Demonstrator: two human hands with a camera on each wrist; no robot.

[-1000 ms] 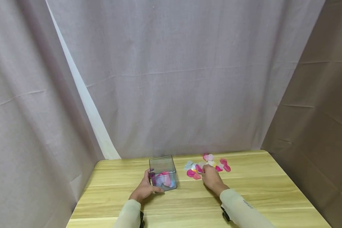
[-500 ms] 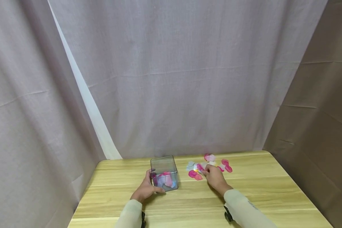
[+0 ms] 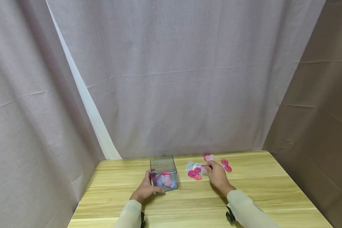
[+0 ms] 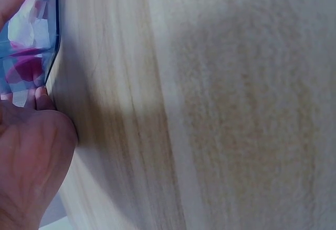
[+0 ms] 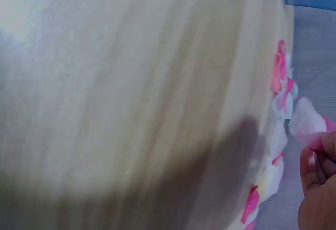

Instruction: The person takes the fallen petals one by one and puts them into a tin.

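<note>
A clear grey plastic box (image 3: 162, 164) stands at the middle left of the table, with pink, white and blue petals (image 3: 167, 180) inside. My left hand (image 3: 145, 190) grips its near left corner, thumb in front and fingers along the left side. In the left wrist view, the hand (image 4: 37, 156) is up against the box wall. Over the scattered fake flower petals (image 3: 194, 173), my right hand (image 3: 220, 179) pinches a pale pink and white petal (image 5: 307, 122) between thumb and fingers. More pink may be bunched with it; the fingers partly hide this.
Loose pink petals (image 3: 226, 165) lie right of my right hand, and others (image 3: 208, 157) sit near the back edge. A wooden table (image 3: 185, 205) carries everything. Grey curtains (image 3: 171, 79) hang behind it, and a brown one (image 3: 316, 126) on the right.
My right hand has shifted slightly right and lifted a little, with petals in its fingertips. The petals beneath have shifted. My left hand keeps its grip on the box.
</note>
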